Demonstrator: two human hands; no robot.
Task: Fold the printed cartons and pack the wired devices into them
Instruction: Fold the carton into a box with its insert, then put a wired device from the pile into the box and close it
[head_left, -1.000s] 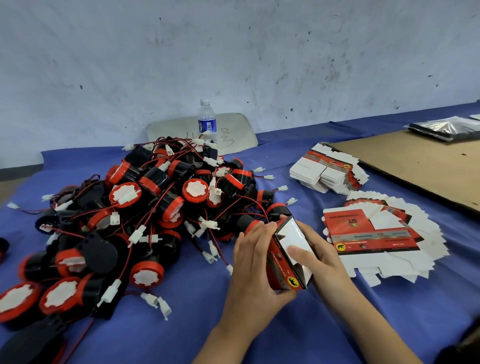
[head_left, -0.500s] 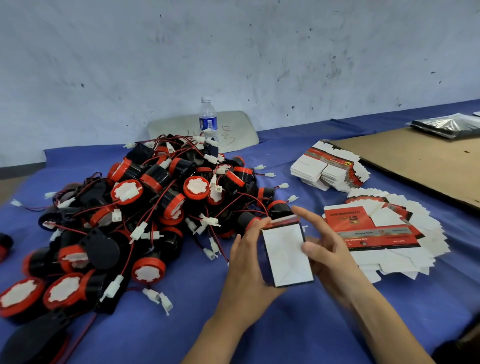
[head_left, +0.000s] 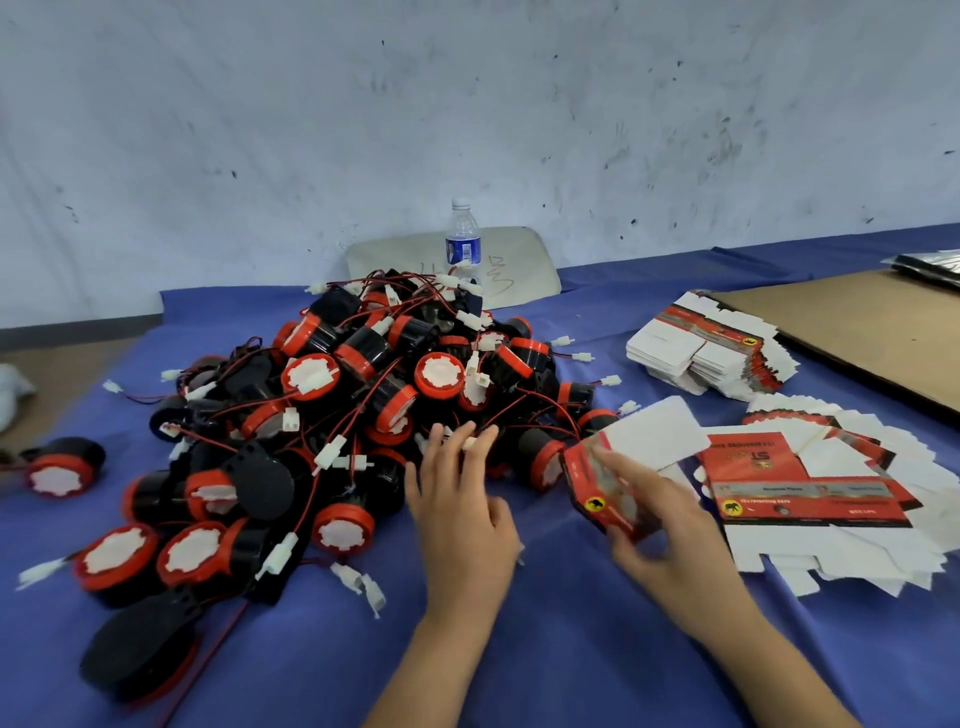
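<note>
The person's left hand (head_left: 462, 509) reaches forward, palm down, over the blue cloth-covered table (head_left: 571, 654). Its fingers are straight and slightly spread, with the tips at the near edge of the heap of round black-and-red wired devices (head_left: 363, 405). Whether they touch a device or a white plug cannot be told.

The right hand (head_left: 660, 535), blurred, grips the folded red printed carton (head_left: 592, 493) just right of the heap. The thumb lies across the carton's upper face and the fingers curl beneath it. A white flap stands open at the carton's far end, and the carton is tilted, with its yellow-badged corner pointing toward the left hand.

A narrow strip of bare cloth separates the two hands, and wider bare cloth lies around the forearms at the near edge. Just right of the carton is the fanned spread of flat red-and-white carton blanks (head_left: 831, 488). A smaller stack of blanks (head_left: 696, 353) sits beyond it, beside a brown cardboard sheet (head_left: 857, 332). A clear plastic water bottle (head_left: 462, 244) stands behind the heap by the wall, and one stray device (head_left: 57, 467) lies well apart at the left.
</note>
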